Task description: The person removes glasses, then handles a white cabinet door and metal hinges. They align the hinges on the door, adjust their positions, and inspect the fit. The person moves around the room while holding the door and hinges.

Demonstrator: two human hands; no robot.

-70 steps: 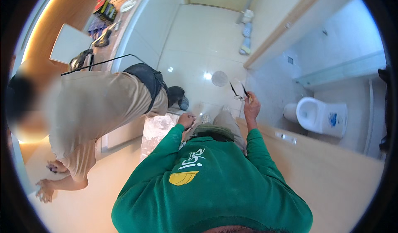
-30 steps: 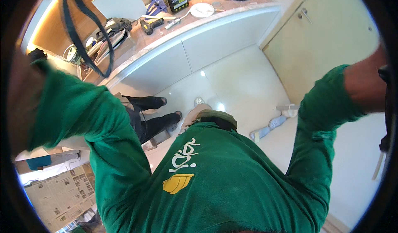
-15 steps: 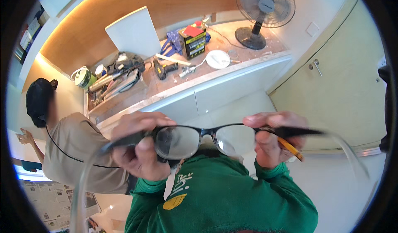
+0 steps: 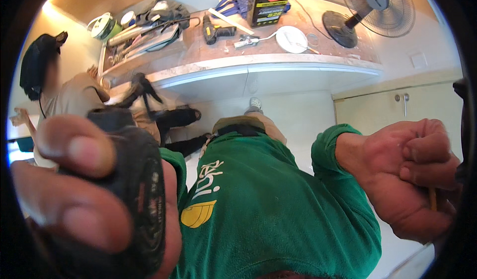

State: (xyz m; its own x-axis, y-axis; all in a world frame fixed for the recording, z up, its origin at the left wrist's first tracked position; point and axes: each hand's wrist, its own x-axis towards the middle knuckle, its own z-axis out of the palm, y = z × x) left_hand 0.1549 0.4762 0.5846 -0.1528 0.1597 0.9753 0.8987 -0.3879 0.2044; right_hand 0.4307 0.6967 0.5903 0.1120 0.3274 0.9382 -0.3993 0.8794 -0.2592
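My left hand [image 4: 82,199] is close to the camera, fingers wrapped round a black tape measure [image 4: 141,204] with a rounded, rubbery case. At the right, my right hand [image 4: 402,174] is raised and curled, and a short length of yellow-orange pencil [image 4: 433,199] shows among its fingers. Most of the pencil is hidden by the hand. Both arms are in green sleeves.
A bench [image 4: 278,58] runs across the back, bearing a drill [image 4: 213,30], a tool tray [image 4: 144,50], a black tin [image 4: 268,10], a white plate [image 4: 291,39] and a fan [image 4: 355,18]. A co-worker [image 4: 74,87] crouches at the left. A cabinet door [image 4: 377,110] stands right.
The black-framed glasses that both hands held are out of view. My hands have moved apart, the left toward the lower left with the tape measure, the right outward. The view has shifted.
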